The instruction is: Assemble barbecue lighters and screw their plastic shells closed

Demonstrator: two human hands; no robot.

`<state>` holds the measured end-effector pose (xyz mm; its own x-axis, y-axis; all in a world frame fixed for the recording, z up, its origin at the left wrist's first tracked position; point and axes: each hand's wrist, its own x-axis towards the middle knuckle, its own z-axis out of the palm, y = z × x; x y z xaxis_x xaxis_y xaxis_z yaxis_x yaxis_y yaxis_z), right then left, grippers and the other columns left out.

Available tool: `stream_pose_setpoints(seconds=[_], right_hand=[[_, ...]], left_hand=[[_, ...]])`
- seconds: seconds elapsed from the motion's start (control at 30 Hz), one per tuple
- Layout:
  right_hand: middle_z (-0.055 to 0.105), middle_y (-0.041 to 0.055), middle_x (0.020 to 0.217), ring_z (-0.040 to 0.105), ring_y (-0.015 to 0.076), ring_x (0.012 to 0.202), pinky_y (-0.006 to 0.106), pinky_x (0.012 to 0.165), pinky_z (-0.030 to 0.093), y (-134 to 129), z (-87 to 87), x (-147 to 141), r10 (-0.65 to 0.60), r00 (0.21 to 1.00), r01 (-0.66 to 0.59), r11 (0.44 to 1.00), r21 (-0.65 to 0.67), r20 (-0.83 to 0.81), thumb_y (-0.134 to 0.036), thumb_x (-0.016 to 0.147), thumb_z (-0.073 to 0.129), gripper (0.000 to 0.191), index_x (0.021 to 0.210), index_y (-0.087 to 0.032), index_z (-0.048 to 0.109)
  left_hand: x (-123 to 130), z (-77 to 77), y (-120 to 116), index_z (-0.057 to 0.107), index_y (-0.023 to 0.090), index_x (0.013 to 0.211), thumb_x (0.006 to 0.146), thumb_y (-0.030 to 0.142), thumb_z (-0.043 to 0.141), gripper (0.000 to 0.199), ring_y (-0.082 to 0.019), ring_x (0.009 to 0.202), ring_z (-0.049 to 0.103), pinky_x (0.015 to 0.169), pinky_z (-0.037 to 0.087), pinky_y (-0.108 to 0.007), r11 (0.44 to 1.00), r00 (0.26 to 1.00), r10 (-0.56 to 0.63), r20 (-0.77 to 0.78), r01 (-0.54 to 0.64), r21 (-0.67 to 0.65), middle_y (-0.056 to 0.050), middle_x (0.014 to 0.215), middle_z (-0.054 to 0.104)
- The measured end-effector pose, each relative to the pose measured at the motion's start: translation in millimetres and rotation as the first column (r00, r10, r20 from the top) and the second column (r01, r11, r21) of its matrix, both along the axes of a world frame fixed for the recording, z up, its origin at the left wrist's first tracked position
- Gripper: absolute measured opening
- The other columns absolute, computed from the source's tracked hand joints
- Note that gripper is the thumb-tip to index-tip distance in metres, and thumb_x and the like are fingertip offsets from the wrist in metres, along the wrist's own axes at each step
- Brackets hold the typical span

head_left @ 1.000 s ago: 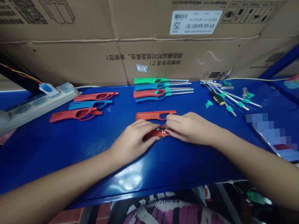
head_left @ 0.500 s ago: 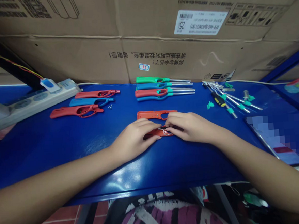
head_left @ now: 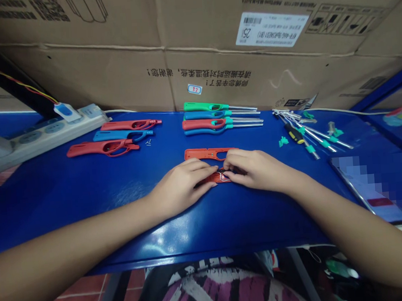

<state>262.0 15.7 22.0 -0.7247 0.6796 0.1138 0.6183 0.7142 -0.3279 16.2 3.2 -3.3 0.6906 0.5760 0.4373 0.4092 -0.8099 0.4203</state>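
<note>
An orange lighter casing half (head_left: 214, 178) lies on the blue table with a thin white wire and a small dark part inside it. My left hand (head_left: 186, 182) grips its left end between thumb and fingers. Over its right end, my right hand (head_left: 248, 166) is closed, fingertips pinched at the wire and dark part; exactly what they pinch is partly hidden. Just behind lies the other orange casing half (head_left: 201, 154), its right end covered by my right hand.
Several assembled lighters (head_left: 206, 122) lie at the back middle. Lighter casings (head_left: 101, 148) and small screws (head_left: 148, 142) are at left, beside a power strip (head_left: 48, 133). At right are metal lighter tubes (head_left: 319, 137), a screwdriver (head_left: 294, 134) and a phone (head_left: 369, 189). A cardboard box (head_left: 129, 59) stands behind.
The fingers of both hands have shifted slightly over the casing half, and a little more of the wire shows. The other things lie as before.
</note>
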Motion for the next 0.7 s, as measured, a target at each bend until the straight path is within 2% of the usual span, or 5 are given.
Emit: stream_pose_setpoints(seconds=[0.13,0.3,0.43,0.7], right_hand=[[0.066,0.0031,0.093,0.061,0.0142,0.077,0.024,0.064,0.038,-0.5,0.8,-0.9,0.002,0.999,-0.003,0.999,0.04,0.035,-0.027,0.099,0.056,0.012,0.095,-0.018,0.061],[0.066,0.0033,0.089,0.059,0.0139,0.071,0.026,0.057,0.032,-3.9,3.0,-3.8,0.032,0.992,-0.057,0.975,0.217,0.118,-0.028,0.101,0.053,0.017,0.091,-0.017,0.062],[0.066,0.0037,0.087,0.056,0.0134,0.067,0.028,0.055,0.028,-6.4,2.9,-4.4,0.058,0.986,-0.104,0.946,0.307,0.155,-0.027,0.102,0.051,0.021,0.088,-0.015,0.062],[0.064,0.0041,0.084,0.05,0.0132,0.063,0.029,0.055,0.027,-6.5,2.2,-2.2,0.088,0.981,-0.142,0.934,0.328,0.176,-0.025,0.103,0.046,0.024,0.088,-0.014,0.062]], left_hand=[[0.3,3.3,-3.8,0.071,0.015,0.118,0.098,0.026,0.061,0.025,-0.023,0.1,0.068,0.088,0.058,-0.038,0.995,0.992,0.072,-0.1,-0.065,0.073,-0.009,0.107,0.074],[1.0,7.5,-7.4,0.075,0.019,0.111,0.098,0.031,0.06,0.022,-0.022,0.094,0.068,0.083,0.057,-0.037,0.976,0.978,0.148,-0.149,-0.12,0.183,-0.006,0.104,0.075],[1.7,7.8,-7.2,0.075,0.019,0.11,0.098,0.03,0.061,0.022,-0.022,0.095,0.069,0.084,0.057,-0.037,0.977,0.979,0.146,-0.143,-0.12,0.176,-0.005,0.104,0.076],[2.1,9.1,-6.1,0.073,0.019,0.108,0.097,0.03,0.062,0.019,-0.022,0.097,0.068,0.088,0.055,-0.037,0.986,0.979,0.132,-0.155,-0.115,0.117,-0.005,0.105,0.075]])
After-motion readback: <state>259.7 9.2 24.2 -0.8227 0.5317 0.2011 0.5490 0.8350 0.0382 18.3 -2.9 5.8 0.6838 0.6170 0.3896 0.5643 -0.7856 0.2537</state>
